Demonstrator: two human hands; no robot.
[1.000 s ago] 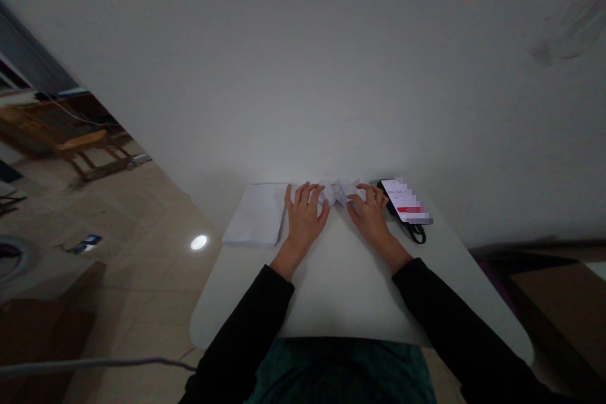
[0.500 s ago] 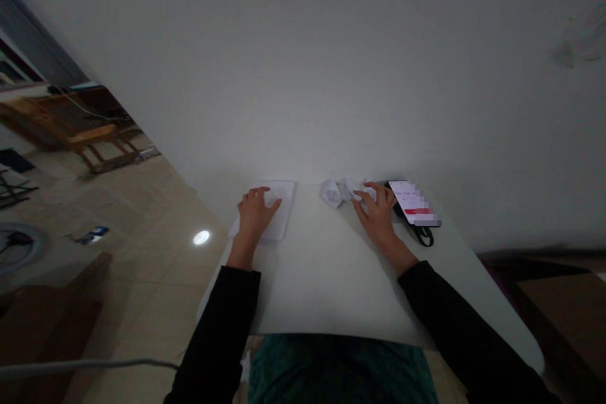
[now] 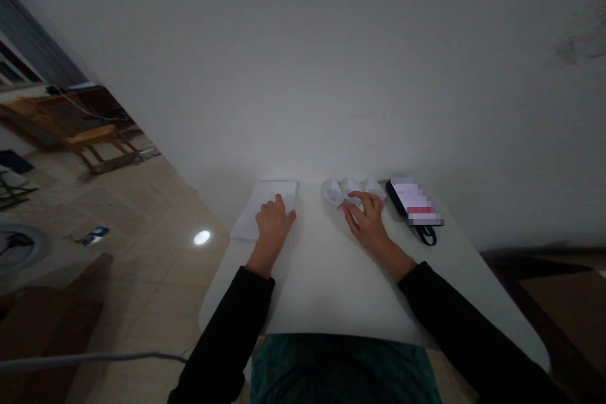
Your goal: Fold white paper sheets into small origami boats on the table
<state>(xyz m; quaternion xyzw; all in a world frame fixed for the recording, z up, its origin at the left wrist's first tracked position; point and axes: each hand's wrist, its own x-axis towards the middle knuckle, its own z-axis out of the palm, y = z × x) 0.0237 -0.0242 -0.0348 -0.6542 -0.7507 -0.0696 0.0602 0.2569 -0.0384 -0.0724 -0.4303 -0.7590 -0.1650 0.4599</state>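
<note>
My left hand (image 3: 274, 222) rests over a stack of white paper sheets (image 3: 247, 218) on the left of the white table (image 3: 322, 290). Its index finger points forward and its thumb sticks out toward the right edge of the stack. Near the wall stand three crumpled or folded white paper pieces in a row: a left one (image 3: 333, 193), a middle one (image 3: 350, 185) and a right one (image 3: 375, 188). My right hand (image 3: 370, 225) is just in front of them, fingers apart, partly covering the middle piece. Nothing shows between its fingers.
To the right of the paper pieces lies a phone (image 3: 411, 199) in a black case with a strap (image 3: 428, 237), its screen lit and partly blurred. The wall (image 3: 303, 76) meets the table's far edge. On the left, a wooden chair (image 3: 95, 136) stands on the tiled floor.
My left hand has slid right across the paper stack and its index finger now points forward. My right hand has drawn slightly left and nearer, uncovering the right paper piece.
</note>
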